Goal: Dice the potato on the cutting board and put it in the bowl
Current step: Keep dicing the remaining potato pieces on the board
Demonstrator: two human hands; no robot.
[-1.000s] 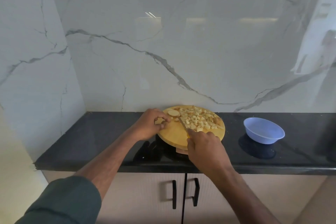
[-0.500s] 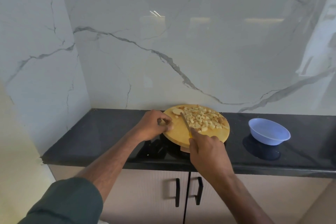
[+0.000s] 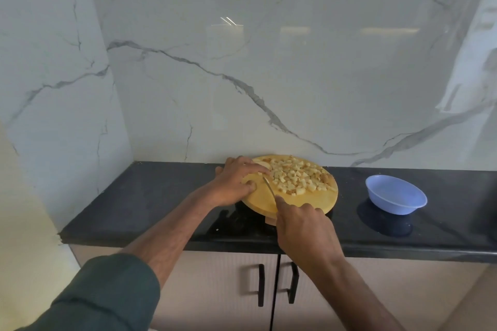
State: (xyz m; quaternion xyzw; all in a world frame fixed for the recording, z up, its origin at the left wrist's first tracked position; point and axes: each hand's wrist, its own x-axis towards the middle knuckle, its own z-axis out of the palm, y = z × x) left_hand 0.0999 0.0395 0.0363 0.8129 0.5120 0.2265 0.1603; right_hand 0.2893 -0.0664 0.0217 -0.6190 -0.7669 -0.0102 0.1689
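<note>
Dicing potato [image 3: 294, 179] with knife [image 3: 269, 187] on cutting board [image 3: 301, 200]

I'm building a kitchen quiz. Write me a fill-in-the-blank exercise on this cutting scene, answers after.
1. The diced potato lies piled on the round wooden ____.
2. The right hand holds a ____, blade pointing away from the person.
3. The blue bowl stands on the black counter and holds ____ potato.
4. The left hand rests on the board's ____ side.

Answers: cutting board; knife; no; left
</note>
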